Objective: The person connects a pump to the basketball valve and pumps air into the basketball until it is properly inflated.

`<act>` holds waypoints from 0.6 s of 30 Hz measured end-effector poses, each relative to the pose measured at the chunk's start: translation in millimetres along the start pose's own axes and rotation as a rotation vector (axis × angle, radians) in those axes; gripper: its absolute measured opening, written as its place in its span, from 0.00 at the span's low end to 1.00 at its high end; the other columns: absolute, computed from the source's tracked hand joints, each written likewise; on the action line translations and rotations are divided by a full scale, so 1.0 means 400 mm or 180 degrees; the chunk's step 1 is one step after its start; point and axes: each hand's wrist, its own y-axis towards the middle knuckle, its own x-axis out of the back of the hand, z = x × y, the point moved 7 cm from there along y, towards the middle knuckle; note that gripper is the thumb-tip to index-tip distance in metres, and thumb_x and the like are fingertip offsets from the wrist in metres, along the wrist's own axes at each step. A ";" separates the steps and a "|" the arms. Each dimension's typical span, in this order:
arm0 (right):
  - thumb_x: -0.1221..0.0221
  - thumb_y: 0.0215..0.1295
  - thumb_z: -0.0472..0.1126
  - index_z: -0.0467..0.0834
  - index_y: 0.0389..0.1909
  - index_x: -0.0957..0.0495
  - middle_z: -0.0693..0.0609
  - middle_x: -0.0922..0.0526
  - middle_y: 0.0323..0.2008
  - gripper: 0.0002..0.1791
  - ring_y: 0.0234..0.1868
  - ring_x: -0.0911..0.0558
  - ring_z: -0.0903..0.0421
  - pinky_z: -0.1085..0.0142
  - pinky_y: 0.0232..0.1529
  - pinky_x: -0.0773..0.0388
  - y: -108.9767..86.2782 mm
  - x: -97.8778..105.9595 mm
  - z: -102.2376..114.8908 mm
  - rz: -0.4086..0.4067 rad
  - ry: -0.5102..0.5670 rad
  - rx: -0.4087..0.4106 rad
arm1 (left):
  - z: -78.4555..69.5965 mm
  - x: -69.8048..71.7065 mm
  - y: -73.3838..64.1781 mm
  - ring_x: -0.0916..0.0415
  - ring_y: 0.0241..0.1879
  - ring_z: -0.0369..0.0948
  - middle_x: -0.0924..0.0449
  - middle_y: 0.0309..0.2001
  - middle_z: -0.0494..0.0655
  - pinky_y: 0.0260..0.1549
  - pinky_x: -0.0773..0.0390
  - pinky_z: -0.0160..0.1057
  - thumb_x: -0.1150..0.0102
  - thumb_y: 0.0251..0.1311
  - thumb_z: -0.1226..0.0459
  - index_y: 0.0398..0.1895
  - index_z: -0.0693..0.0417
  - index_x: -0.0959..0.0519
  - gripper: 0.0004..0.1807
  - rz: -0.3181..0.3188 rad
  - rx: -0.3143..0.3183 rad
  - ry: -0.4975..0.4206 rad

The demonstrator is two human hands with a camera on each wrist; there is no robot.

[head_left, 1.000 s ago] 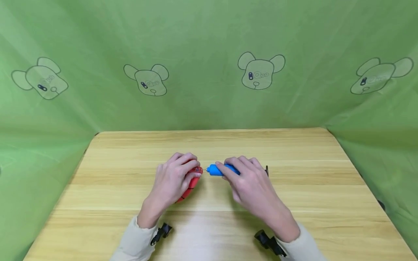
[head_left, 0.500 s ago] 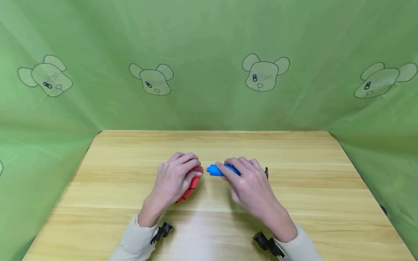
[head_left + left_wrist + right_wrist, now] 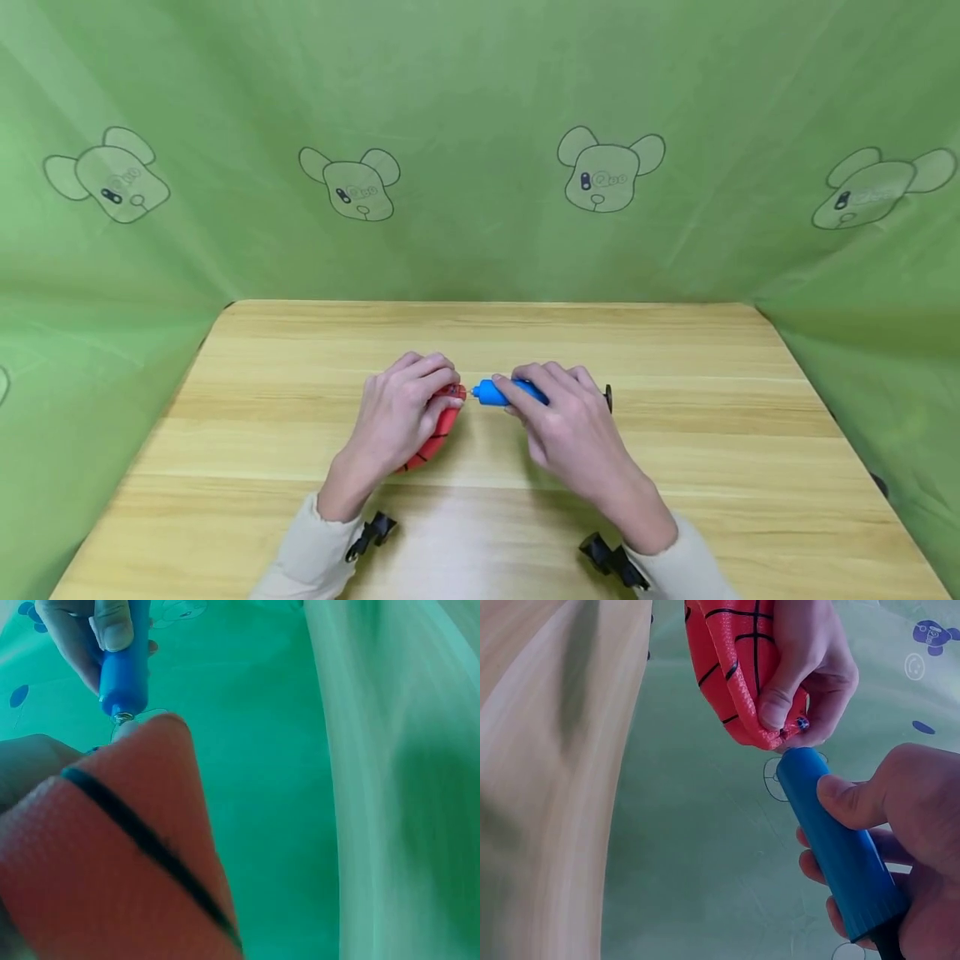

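My left hand [image 3: 401, 404] pinches the edge of a soft, deflated red ball [image 3: 433, 442] with black lines. In the right wrist view the folded ball [image 3: 724, 671] hangs from thumb and fingers. My right hand [image 3: 570, 412] grips a blue hand pump [image 3: 492, 392], held level and aimed left at the ball. A thin metal needle [image 3: 470, 392] spans the small gap from the pump's tip to the ball's edge; how deep it sits cannot be told. The thumb lies along the pump barrel [image 3: 836, 844] in the right wrist view. The ball covers much of the left wrist view.
Both hands are over a light wooden table [image 3: 480, 333]. A green curtain [image 3: 480, 242] with printed bear heads encloses its back and sides. Black wrist mounts [image 3: 371, 535] sit at both sleeves. The pump's dark handle end [image 3: 609, 398] shows past the right hand.
The right hand and pump have shifted very slightly left. The ball's lower part shows a little further down and left. Both grips look the same.
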 end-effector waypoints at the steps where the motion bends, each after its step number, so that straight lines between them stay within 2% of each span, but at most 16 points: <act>1: 0.34 0.65 0.37 0.41 0.52 0.13 0.43 0.15 0.44 0.15 0.42 0.16 0.45 0.53 0.38 0.23 0.000 -0.003 0.000 0.0007 -0.0003 0.0005 | 0.001 0.000 -0.001 0.21 0.38 0.40 0.16 0.38 0.36 0.24 0.19 0.41 0.24 0.57 0.64 0.34 0.49 0.13 0.06 0.0004 -0.0006 0.0007; 7: 0.33 0.64 0.37 0.41 0.52 0.13 0.43 0.15 0.44 0.15 0.41 0.16 0.46 0.54 0.37 0.24 0.000 -0.019 -0.001 -0.0030 0.0028 0.0039 | 0.008 -0.007 -0.005 0.21 0.37 0.40 0.16 0.38 0.37 0.27 0.18 0.41 0.25 0.56 0.66 0.34 0.50 0.13 0.06 0.0081 -0.0007 -0.0024; 11: 0.32 0.64 0.38 0.41 0.53 0.13 0.43 0.15 0.44 0.16 0.41 0.16 0.47 0.53 0.37 0.23 0.000 -0.025 -0.006 -0.0004 0.0100 0.0035 | 0.019 -0.008 -0.008 0.21 0.38 0.39 0.16 0.40 0.36 0.28 0.18 0.42 0.23 0.56 0.64 0.35 0.48 0.13 0.07 0.0105 0.0081 -0.0046; 15: 0.33 0.67 0.38 0.42 0.54 0.14 0.45 0.15 0.45 0.16 0.44 0.16 0.47 0.51 0.39 0.21 0.001 -0.018 -0.028 0.0072 0.0252 -0.0123 | 0.031 -0.006 -0.002 0.21 0.43 0.40 0.17 0.47 0.37 0.32 0.17 0.46 0.22 0.56 0.60 0.45 0.46 0.14 0.14 0.0131 0.0250 -0.0104; 18: 0.32 0.66 0.38 0.43 0.55 0.14 0.46 0.15 0.45 0.17 0.44 0.15 0.47 0.51 0.40 0.20 0.001 -0.015 -0.040 0.0133 0.0312 -0.0188 | 0.040 -0.007 0.001 0.21 0.47 0.41 0.19 0.52 0.39 0.33 0.17 0.46 0.22 0.56 0.56 0.54 0.44 0.17 0.22 0.0269 0.0354 -0.0137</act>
